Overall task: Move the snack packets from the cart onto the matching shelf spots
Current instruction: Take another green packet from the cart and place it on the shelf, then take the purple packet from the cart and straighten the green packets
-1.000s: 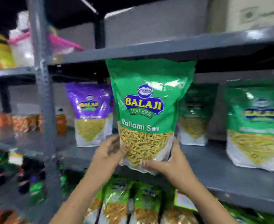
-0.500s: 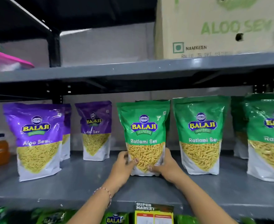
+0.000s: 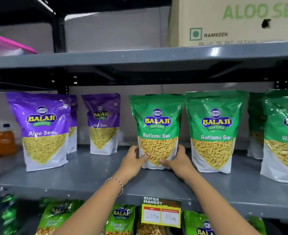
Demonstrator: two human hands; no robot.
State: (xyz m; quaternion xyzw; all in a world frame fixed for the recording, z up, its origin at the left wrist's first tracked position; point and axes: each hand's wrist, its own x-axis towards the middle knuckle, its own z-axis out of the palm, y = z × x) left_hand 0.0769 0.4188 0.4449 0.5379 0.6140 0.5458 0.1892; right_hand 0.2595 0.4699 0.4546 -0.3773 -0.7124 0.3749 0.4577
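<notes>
While the grey shelf [image 3: 82,173] carries purple Aloo Sev packets [image 3: 44,131] at left and green ones at right, the Ratlami Sev packet [image 3: 156,131] stands upright on it, just beside a matching Ratlami Sev neighbour [image 3: 214,131] and ahead of another green packet behind. Left hand [image 3: 133,161] and right hand [image 3: 180,160] clasp its lower corners from either side, thumbs on the front. Good practice, by judgement: square the base flat, face the label forward in line with the neighbour, then release both hands together so the pouch does not topple.
</notes>
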